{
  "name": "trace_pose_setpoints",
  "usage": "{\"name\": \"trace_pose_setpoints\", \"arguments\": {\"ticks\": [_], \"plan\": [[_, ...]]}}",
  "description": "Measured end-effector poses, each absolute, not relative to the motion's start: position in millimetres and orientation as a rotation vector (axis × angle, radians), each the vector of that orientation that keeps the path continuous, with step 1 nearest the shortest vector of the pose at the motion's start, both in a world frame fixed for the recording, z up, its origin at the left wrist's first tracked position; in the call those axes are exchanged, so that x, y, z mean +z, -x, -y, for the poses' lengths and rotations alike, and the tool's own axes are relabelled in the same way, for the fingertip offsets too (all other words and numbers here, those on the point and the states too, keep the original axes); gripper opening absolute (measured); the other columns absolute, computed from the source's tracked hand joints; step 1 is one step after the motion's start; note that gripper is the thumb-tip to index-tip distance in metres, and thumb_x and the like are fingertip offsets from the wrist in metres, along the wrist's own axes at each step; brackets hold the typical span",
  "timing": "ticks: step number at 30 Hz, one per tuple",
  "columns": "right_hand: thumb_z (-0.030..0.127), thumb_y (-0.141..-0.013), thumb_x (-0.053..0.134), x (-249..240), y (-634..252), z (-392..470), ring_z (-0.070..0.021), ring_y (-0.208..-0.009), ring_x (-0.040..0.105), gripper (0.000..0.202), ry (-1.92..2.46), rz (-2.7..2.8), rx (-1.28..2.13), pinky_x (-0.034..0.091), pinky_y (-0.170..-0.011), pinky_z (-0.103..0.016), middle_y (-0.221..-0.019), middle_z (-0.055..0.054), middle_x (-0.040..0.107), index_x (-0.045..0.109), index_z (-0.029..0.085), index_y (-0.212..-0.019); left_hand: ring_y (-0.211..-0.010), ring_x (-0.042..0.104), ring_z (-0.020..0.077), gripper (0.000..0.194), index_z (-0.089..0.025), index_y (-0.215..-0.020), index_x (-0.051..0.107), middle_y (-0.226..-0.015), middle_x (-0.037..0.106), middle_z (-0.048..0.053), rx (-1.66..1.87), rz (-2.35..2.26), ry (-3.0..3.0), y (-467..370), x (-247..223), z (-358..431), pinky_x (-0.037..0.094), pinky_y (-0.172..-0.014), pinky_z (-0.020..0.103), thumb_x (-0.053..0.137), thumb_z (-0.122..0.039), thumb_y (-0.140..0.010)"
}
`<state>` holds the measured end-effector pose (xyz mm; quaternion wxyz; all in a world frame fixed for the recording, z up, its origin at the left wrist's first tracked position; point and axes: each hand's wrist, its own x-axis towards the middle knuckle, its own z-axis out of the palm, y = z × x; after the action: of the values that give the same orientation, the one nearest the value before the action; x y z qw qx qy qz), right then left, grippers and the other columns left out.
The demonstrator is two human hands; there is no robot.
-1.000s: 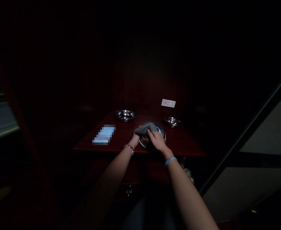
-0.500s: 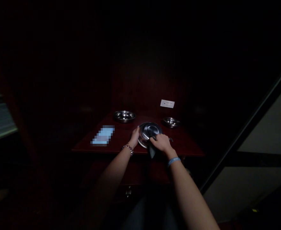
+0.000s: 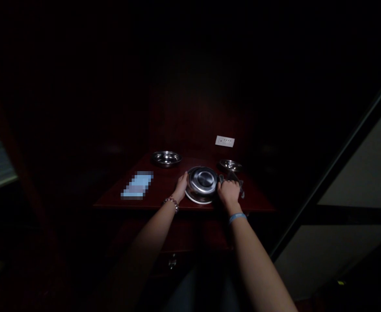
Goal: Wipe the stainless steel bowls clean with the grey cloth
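Note:
An upturned shiny metal bowl (image 3: pixel 203 182) is at the front middle of the dark red desk (image 3: pixel 164 190), its round base facing up. My left hand (image 3: pixel 180 187) grips the bowl's left side, fingers wrapped at its rim. At the bowl's right side, my right hand (image 3: pixel 228 191) is closed on a dark grey cloth (image 3: pixel 235 177), part of which sticks out beyond the fingers. Behind the bowl, a second metal bowl (image 3: pixel 166 159) stands upright at the back left. Another one, a smaller metal bowl (image 3: pixel 230 165), sits at the back right, partly behind the cloth.
A blurred-out light blue rectangle (image 3: pixel 137 185) lies on the desk's left part. A white socket plate (image 3: pixel 224 141) is on the back wall. Below the desk top is a drawer front with a metal handle (image 3: pixel 172 261). Dark panels enclose both sides.
My right hand has moved right with the cloth, from the bowl's base to its right side. The base is now uncovered. My left hand keeps its hold on the bowl.

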<state>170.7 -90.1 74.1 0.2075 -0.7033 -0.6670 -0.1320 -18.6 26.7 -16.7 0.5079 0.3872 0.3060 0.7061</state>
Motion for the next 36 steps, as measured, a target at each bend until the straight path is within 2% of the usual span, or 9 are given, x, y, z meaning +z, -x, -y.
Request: {"name": "trace_pose_setpoints", "arguments": {"ticks": [2, 4, 11, 16, 21, 27, 29, 32, 36], "plan": [[0.028, -0.101, 0.044, 70.5, -170.8, 88.5, -0.0345, -0.133, 0.058, 0.042, 1.921, 1.821, -0.401, 0.033, -0.115, -0.05, -0.121, -0.028, 0.072, 0.073, 0.003, -0.117, -0.097, 0.069, 0.027, 0.046, -0.015, -0.094, 0.076, -0.096, 0.078, 0.011, 1.676, -0.73, -0.968, 18.2, -15.6, -24.5, 0.05, -0.097, 0.04, 0.073, -0.058, -0.08], [0.026, -0.102, 0.041, 68.7, -171.1, 87.8, -0.0327, -0.138, 0.054, 0.042, 1.897, 1.77, -0.384, 0.03, -0.118, -0.051, -0.127, -0.024, 0.071, 0.07, 0.007, -0.125, -0.097, 0.069, 0.0276, 0.045, -0.015, -0.092, 0.076, -0.095, 0.078, 0.011, 1.671, -0.737, -0.982, 18.0, -15.2, -23.2, 0.05, -0.097, 0.041, 0.073, -0.058, -0.08], [0.04, -0.108, 0.017, 72.3, -170.4, 88.7, -0.0337, -0.107, 0.073, 0.066, 1.951, 1.44, -0.072, 0.05, -0.094, -0.047, -0.11, -0.028, 0.074, 0.074, 0.006, -0.113, -0.091, 0.069, 0.0265, 0.046, -0.015, -0.09, 0.075, -0.092, 0.078, 0.011, 1.643, -0.73, -1.048, 18.5, -16.7, -24.6, 0.05, -0.094, 0.041, 0.073, -0.06, -0.079], [0.051, -0.106, 0.009, 68.6, -157.1, 87.1, -0.0323, -0.097, 0.075, 0.076, 1.809, 1.417, 0.161, 0.054, -0.087, -0.045, -0.106, -0.026, 0.075, 0.072, 0.01, -0.119, -0.094, 0.069, 0.0263, 0.044, -0.015, -0.092, 0.075, -0.096, 0.078, 0.011, 1.649, -0.71, -1.018, 18.2, -16.6, -24.6, 0.05, -0.095, 0.04, 0.074, -0.057, -0.078], [0.053, -0.106, 0.013, 63.6, -146.9, 81.0, -0.0269, -0.116, 0.069, 0.07, 1.627, 1.491, 0.131, 0.05, -0.102, -0.039, -0.128, -0.017, 0.071, 0.064, 0.014, -0.133, -0.099, 0.069, 0.0276, 0.043, -0.016, -0.093, 0.075, -0.096, 0.078, 0.01, 1.652, -0.7, -1.001, 18.1, -14.2, -21.9, 0.05, -0.097, 0.041, 0.074, -0.057, -0.077], [0.049, -0.107, 0.014, 54.9, -139.8, 71.5, -0.0234, -0.146, 0.047, 0.07, 1.427, 1.68, 0.039, 0.032, -0.123, -0.04, -0.151, -0.018, 0.055, 0.055, 0.007, -0.146, -0.101, 0.07, 0.0291, 0.044, -0.016, -0.095, 0.075, -0.098, 0.078, 0.012, 1.632, -0.705, -1.005, 17.4, -15.2, -23.8, 0.051, -0.098, 0.043, 0.073, -0.057, -0.078], [0.047, -0.107, 0.018, 53.5, -136.8, 70.7, -0.0225, -0.148, 0.044, 0.065, 1.379, 1.766, 0.029, 0.031, -0.124, -0.041, -0.153, -0.017, 0.054, 0.053, 0.009, -0.148, -0.1, 0.07, 0.0288, 0.043, -0.016, -0.094, 0.075, -0.099, 0.078, 0.012, 1.629, -0.714, -0.988, 16.7, -15.6, -25.1, 0.051, -0.098, 0.044, 0.073, -0.056, -0.078], [0.042, -0.108, 0.023, 54.3, -130.8, 72.1, -0.0186, -0.149, 0.042, 0.057, 1.295, 1.908, 0.035, 0.032, -0.124, -0.039, -0.154, -0.01, 0.055, 0.053, 0.018, -0.15, -0.098, 0.071, 0.0282, 0.039, -0.017, -0.091, 0.075, -0.098, 0.079, 0.012, 1.638, -0.731, -0.953, 16.2, -15.5, -26.1, 0.052, -0.098, 0.043, 0.073, -0.053, -0.079], [0.04, -0.108, 0.027, 58.3, -121.9, 75.6, -0.0185, -0.145, 0.049, 0.052, 1.206, 2.008, 0.072, 0.036, -0.122, -0.037, -0.148, -0.008, 0.06, 0.06, 0.021, -0.144, -0.094, 0.071, 0.0292, 0.034, -0.016, -0.089, 0.074, -0.09, 0.079, 0.013, 1.637, -0.772, -0.946, 17.2, -18.1, -27.5, 0.053, -0.093, 0.042, 0.075, -0.048, -0.077]]}}
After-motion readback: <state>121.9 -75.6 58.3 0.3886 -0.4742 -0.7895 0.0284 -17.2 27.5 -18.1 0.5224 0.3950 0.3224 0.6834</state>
